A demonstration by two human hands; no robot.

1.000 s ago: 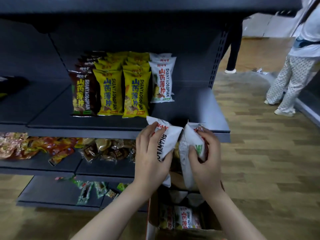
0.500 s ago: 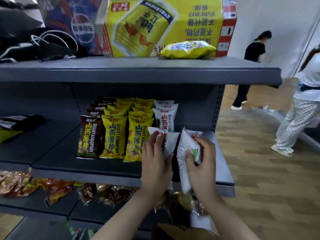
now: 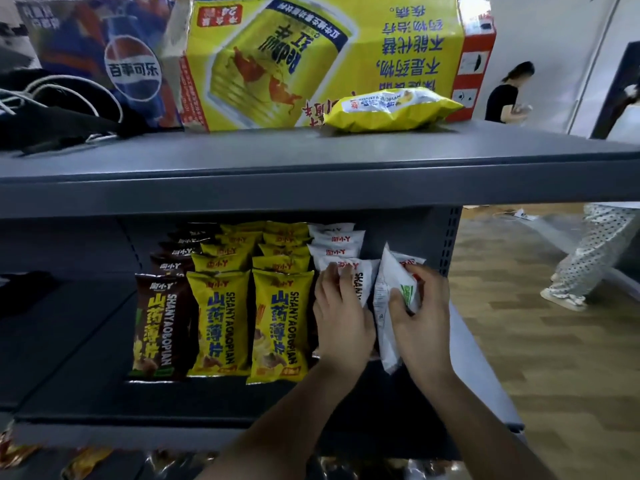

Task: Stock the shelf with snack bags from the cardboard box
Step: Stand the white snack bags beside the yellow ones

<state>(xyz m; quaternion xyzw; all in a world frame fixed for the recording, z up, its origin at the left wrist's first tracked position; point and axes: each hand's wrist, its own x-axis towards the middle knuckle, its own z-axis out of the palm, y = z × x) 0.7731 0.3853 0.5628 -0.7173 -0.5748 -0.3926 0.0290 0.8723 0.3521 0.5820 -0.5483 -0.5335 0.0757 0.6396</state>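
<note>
stocking | I'm holding two white snack bags (image 3: 389,299) at the shelf (image 3: 478,368) beside the white row | left hand (image 3: 341,322) fingers curling over one, right hand (image 3: 420,318) pinching the other | probably light, crinkly, slippery, so I'm gripping the sides

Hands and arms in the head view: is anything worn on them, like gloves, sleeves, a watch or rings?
Nothing shows. The left hand and right hand are bare, with no gloves, and no rings can be made out. Both forearms are bare down to the frame's bottom edge: no sleeve, watch or band in view. Nails look short and unpainted.
</note>
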